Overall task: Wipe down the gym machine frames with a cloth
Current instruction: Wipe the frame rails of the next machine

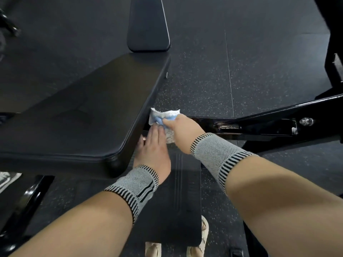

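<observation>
The cloth (163,118) lay bunched on the black frame bar (232,125), at the seat pad's (78,115) 3 o'clock edge. The right hand (182,129) gripped it, fingers curled. The left hand (152,145), at its 7 o'clock, rested flat with straight fingers touching it.

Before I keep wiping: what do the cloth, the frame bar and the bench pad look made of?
Cloth: thin white-and-blue nonwoven or woven fabric, perforated, crumpled.
Frame bar: glossy black painted metal, probably steel; it reflects, and paint is chipped at the joint.
Bench pad: matte black vinyl or leather-like upholstery, probably padded.
</observation>
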A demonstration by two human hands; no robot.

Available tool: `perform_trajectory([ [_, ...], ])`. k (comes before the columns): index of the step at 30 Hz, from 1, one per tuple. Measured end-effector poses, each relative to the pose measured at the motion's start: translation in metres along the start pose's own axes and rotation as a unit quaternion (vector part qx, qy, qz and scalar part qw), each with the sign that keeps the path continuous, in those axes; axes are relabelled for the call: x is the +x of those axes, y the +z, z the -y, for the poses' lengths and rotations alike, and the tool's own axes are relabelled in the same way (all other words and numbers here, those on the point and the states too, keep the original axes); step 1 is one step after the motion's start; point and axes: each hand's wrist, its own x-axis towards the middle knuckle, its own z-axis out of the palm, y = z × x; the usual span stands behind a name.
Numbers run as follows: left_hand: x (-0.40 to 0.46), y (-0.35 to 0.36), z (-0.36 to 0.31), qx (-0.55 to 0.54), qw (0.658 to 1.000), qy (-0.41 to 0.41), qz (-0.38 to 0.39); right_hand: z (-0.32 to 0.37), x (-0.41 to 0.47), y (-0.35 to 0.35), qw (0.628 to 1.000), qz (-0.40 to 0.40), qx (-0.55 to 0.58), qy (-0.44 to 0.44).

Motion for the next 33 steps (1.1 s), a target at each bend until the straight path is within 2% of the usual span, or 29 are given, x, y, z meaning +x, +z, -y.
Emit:
perform_trajectory([
  [4,0.000,-0.001,-0.022,0.014,1.000,0.023,0.002,-0.017,-0.010,-0.004,0.998,0.015,-0.064,0.019],
  [7,0.003,0.001,-0.054,0.000,0.997,0.080,0.003,-0.042,-0.030,-0.004,0.995,-0.005,-0.062,0.083],
  [10,0.004,0.001,-0.052,0.006,0.993,0.119,0.005,-0.044,-0.032,0.006,0.990,-0.032,-0.047,0.126],
  [14,0.003,0.000,-0.012,0.044,0.994,0.101,0.003,-0.017,-0.016,0.023,0.989,-0.120,-0.044,0.075],
  [17,0.004,-0.004,-0.008,0.047,0.994,0.098,0.003,-0.019,-0.007,0.037,0.981,-0.157,-0.102,0.055],
  [22,0.026,-0.012,-0.054,0.046,0.982,0.185,-0.013,-0.057,-0.025,0.036,0.967,-0.157,-0.173,0.099],
  [28,0.009,-0.012,-0.046,0.068,0.971,0.228,-0.009,-0.048,-0.046,0.040,0.960,-0.254,-0.042,0.108],
  [31,-0.002,-0.017,-0.044,0.047,0.969,0.244,-0.009,-0.045,-0.067,0.050,0.978,-0.195,0.019,0.077],
  [33,-0.008,-0.019,-0.048,0.046,0.963,0.266,0.014,-0.045,-0.086,0.063,0.980,-0.164,0.060,0.095],
])
